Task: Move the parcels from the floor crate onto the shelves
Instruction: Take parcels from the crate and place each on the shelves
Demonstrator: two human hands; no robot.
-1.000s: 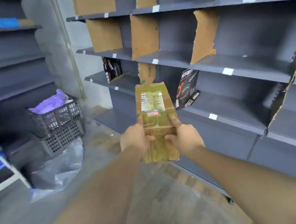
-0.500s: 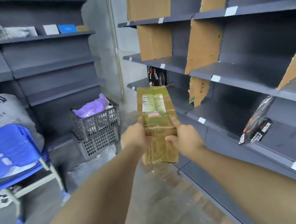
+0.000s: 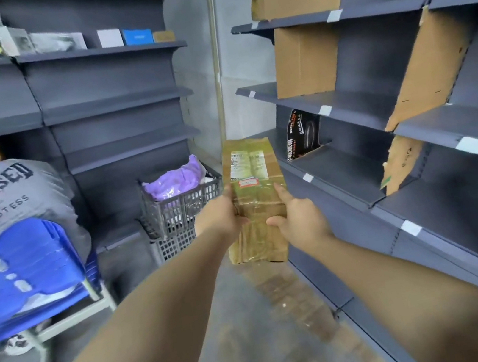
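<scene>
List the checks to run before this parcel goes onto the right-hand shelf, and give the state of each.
1. Grip: the left hand and right hand both hold the parcel by its sides: ok.
2. Label in sight: it faces the camera: ok.
3. Free spot: the shelf is bare between the black box and the divider: ok.
4. Path: nothing shows between parcel and shelf: ok.
5. Person out of the way: seated off to the left: ok.
6. Parcel's underside sound: hidden: cannot tell.
</scene>
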